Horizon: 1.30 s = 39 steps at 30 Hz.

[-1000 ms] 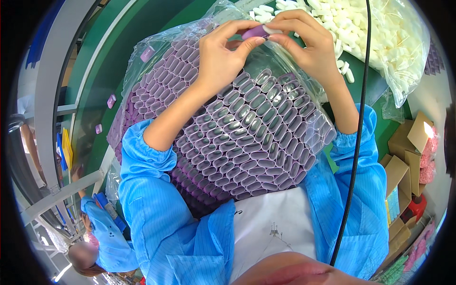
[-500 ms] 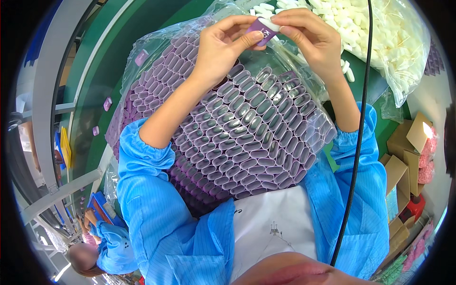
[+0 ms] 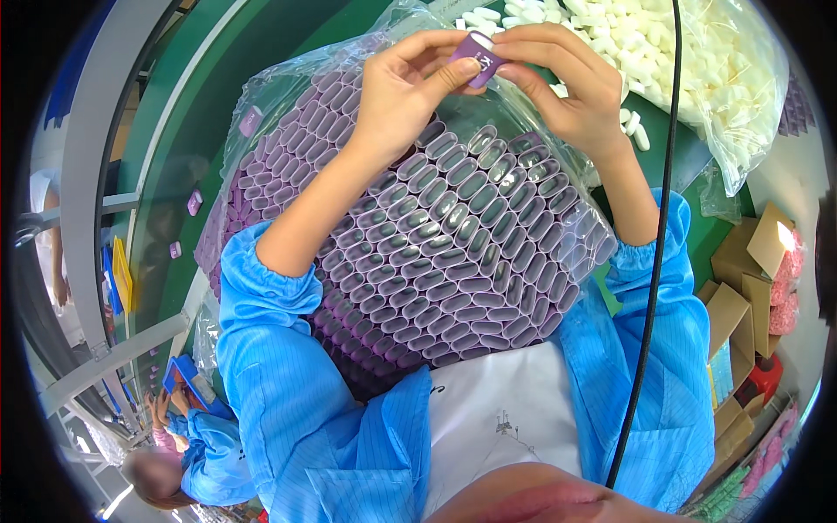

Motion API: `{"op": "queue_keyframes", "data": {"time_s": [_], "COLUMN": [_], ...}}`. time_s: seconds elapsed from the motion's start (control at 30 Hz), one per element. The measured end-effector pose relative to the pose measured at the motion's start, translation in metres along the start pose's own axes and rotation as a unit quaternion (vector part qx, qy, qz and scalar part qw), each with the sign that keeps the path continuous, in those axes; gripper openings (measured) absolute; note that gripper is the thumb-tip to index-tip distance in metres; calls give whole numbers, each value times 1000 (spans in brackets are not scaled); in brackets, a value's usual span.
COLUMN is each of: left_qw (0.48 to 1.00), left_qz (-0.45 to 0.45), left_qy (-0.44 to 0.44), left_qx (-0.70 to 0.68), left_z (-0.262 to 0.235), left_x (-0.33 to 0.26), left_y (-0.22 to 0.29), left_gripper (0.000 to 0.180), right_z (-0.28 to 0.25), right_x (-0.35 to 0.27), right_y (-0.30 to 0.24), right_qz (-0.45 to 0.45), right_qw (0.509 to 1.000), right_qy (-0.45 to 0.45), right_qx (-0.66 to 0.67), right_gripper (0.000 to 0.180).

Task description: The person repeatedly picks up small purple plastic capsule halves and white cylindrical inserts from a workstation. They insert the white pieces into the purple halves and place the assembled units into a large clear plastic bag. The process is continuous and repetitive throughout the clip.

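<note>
My left hand (image 3: 405, 83) is closed round a small purple oval case (image 3: 476, 64), its thumb across the front. A white insert (image 3: 481, 41) shows inside the case's upper opening. My right hand (image 3: 571, 83) has its forefinger at the rim of that opening. Its thumb is spread apart from the forefinger, close to the case's right side. Below both hands, many open purple oval cases (image 3: 453, 235) stand packed side by side in a clear plastic bag (image 3: 288, 74).
White oval inserts (image 3: 632, 44) fill a clear bag at upper right, with a few loose beside it. A black cable (image 3: 667, 200) hangs down the right side. Loose purple pieces (image 3: 194, 202) lie on the green table (image 3: 166, 166). Cardboard boxes (image 3: 732, 322) stand at right; a co-worker's blue sleeve (image 3: 214, 458) is at lower left.
The white insert has gone deeper into the purple case. My right forefinger and thumb, earlier pinching at the insert, have moved slightly left and down and are spread wider apart.
</note>
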<state>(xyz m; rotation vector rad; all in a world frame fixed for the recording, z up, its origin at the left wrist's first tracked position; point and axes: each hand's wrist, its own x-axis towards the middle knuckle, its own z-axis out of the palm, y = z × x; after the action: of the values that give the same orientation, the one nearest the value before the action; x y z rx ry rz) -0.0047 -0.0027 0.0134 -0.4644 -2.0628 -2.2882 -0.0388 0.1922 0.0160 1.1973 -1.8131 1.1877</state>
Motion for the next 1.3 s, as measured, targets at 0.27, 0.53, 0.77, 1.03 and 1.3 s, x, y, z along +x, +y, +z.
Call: {"op": "queue_keyframes", "data": {"time_s": [0.27,0.53,0.77,1.03,1.3], "left_qw": [999,902,688,680,601], "left_qz": [1,-67,57,185,92], "left_qy": [-18,116,117,-75,-54], "left_qx": [29,411,714,706,792], "left_z": [-10,-176,-204,-51,-47], "left_x": [7,82,63,25,35], "left_y": [1,20,-22,39,22], "left_gripper": [30,33,42,19,24], "right_z": [4,2,7,14,-3], "right_x": [-2,-5,-21,-11,-25], "right_y": [0,9,51,27,21], "right_qz": [59,268,201,329,254], "right_qw": [996,963,968,879,926], "right_qy": [27,33,-56,-273,-212], "right_qx": [56,-3,-139,-213,-182], "right_gripper": [19,12,14,27,18]}}
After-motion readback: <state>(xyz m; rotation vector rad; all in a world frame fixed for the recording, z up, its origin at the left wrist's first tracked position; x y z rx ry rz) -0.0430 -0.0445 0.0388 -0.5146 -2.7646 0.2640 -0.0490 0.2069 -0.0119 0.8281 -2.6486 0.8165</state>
